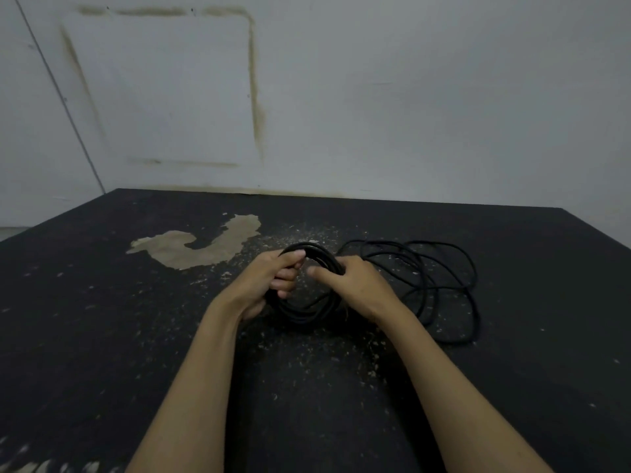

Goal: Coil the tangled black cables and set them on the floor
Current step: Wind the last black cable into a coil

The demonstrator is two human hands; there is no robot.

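Both hands, left hand (273,281) and right hand (348,285), are holding the coil (307,315); keep loops even while pulling in the loose cable (440,285).

Light: dim, flat, cool grey; source not visible
Shadows: soft, faint under forearms on floor (102,336)
Glare: none seen
Wall (409,97): brightest area
Blur: slight softness overall
Edges: wide-angle bend, wall line at left slants
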